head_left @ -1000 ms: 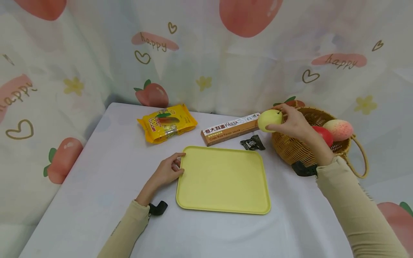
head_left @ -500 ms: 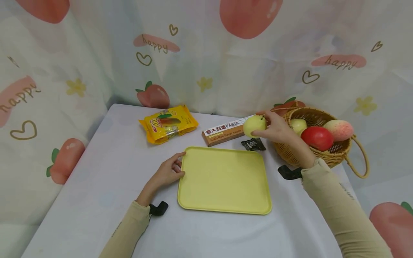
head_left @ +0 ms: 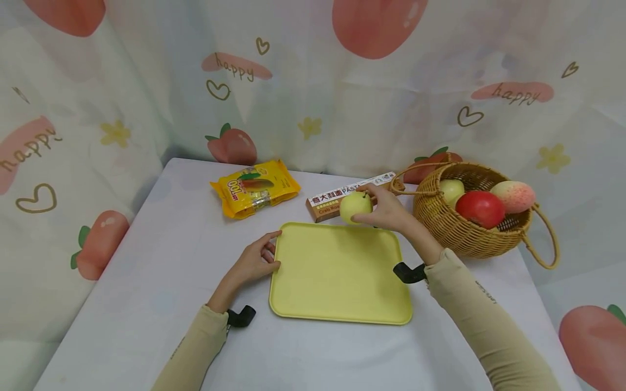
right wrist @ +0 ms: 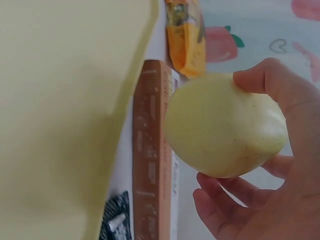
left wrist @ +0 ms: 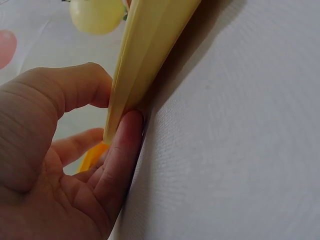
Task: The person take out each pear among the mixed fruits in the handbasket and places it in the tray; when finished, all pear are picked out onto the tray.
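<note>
My right hand (head_left: 388, 210) holds a pale yellow-green pear (head_left: 354, 207) above the far edge of the yellow tray (head_left: 338, 274). In the right wrist view, thumb and fingers grip the pear (right wrist: 225, 127) from opposite sides. At the tray's left edge is my left hand (head_left: 253, 259). The left wrist view shows its thumb against the rim of the tray (left wrist: 142, 55), with a finger tucked at the underside. Behind the pear lies a pasta box (head_left: 325, 205), partly covered by the fruit and hand.
A wicker basket (head_left: 452, 236) at right holds a red fruit (head_left: 481, 209), a pink peach-like fruit (head_left: 513, 196) and another pale green fruit (head_left: 452, 191). A yellow candy bag (head_left: 255, 188) lies back left. A small black packet (right wrist: 117, 218) sits between box and tray.
My right hand has carried the pear from beside the basket leftward and nearer, past the pasta box to the tray's far edge. My left hand has stayed at the tray.
</note>
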Demonstrator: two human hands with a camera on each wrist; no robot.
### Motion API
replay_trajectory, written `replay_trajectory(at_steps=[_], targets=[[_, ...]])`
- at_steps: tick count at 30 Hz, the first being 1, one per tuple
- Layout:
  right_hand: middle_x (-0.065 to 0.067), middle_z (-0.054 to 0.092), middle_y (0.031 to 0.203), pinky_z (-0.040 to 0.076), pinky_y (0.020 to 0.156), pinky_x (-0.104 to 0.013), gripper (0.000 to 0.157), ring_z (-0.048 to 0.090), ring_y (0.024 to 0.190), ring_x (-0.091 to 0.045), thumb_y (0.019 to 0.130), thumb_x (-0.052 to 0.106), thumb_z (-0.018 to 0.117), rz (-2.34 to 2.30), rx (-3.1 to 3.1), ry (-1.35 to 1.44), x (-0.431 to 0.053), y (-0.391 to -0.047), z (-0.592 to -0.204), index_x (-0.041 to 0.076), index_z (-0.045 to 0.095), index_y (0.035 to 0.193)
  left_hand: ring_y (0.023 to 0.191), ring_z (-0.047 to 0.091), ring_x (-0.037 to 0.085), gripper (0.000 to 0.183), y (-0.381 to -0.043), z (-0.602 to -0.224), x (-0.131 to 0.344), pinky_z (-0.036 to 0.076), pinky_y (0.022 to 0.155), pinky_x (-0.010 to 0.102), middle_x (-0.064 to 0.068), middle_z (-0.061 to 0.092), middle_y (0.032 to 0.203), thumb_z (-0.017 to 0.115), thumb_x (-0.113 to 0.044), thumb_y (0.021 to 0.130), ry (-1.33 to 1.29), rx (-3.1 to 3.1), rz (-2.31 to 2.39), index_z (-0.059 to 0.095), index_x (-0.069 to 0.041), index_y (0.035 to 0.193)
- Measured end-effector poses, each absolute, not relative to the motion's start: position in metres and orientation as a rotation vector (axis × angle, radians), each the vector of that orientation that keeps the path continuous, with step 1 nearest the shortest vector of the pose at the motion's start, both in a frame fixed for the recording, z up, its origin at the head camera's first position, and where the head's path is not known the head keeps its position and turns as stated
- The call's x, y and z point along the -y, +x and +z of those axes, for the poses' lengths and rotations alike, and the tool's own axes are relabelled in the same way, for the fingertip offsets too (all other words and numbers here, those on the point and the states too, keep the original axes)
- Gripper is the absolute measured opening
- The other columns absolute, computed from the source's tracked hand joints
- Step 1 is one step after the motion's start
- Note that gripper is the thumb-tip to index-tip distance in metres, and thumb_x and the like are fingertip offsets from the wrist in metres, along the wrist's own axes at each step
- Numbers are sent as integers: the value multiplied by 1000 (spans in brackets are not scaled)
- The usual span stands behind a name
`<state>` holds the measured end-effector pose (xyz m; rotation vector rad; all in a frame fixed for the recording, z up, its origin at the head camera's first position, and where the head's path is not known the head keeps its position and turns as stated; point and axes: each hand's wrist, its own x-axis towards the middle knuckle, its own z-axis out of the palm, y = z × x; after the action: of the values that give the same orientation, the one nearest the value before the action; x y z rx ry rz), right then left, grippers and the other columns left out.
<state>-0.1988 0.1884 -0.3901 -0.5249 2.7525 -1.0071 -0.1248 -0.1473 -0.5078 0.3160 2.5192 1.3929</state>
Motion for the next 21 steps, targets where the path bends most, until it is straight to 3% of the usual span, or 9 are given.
replay_trajectory(at_steps=[15,21], targets=[[-14,59,118,47,87,-46,75,55,105,-31,73,27,84,-1056,-2683,-598,-143,-186,-421,1,53,136,71,57,14,73,-122,-505,147,48,70,30,6,55,93,76,-5,79,296,-2518,1398,46,-10,145],[-10,59,111,47,81,-39,67,55,97,-25,72,32,84,-1007,-2669,-654,-119,-182,-433,7,57,128,72,57,14,73,-124,-506,146,48,71,30,5,56,93,76,-6,79,306,-2522,1399,47,-11,145]])
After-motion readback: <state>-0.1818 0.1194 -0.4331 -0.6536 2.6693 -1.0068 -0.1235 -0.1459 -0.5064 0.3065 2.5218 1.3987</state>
